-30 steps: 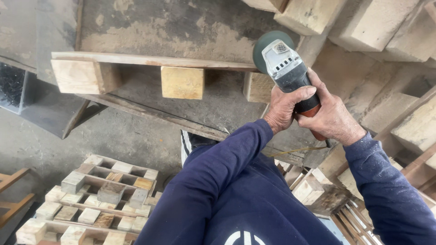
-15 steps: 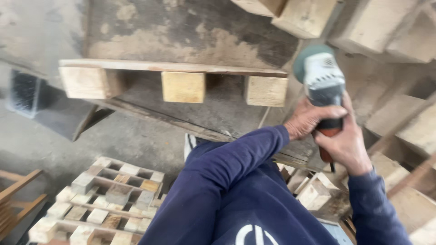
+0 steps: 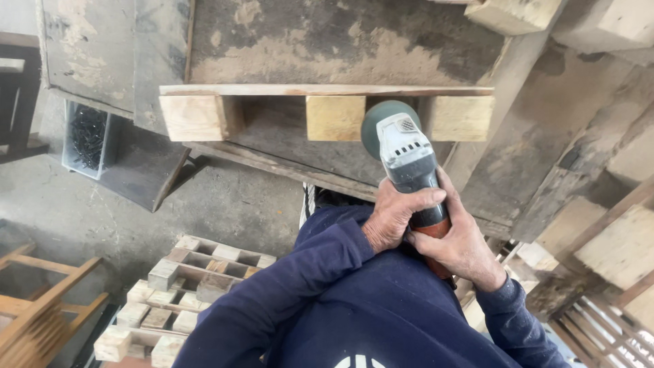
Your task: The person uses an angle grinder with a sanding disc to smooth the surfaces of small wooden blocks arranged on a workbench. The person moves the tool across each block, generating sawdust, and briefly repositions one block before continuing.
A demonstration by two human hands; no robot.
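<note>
Both hands grip a green and grey handheld power tool with an orange-brown lower handle. My left hand wraps the body from the left; my right hand clasps the handle from the right and below. The tool's round green head points at a wooden pallet piece, a thin board with three pale blocks beneath it. The head sits between the middle block and the right block. Dark blue sleeves cover both arms.
A stack of small wooden pallets lies at the lower left. A clear box of dark screws stands at left. Wooden frames sit at the far left, and more pallets and timber blocks crowd the right.
The view has shifted, so the pallet piece now sits more central. The tool and both hands have moved left and down, from the right block toward the gap beside the middle block.
</note>
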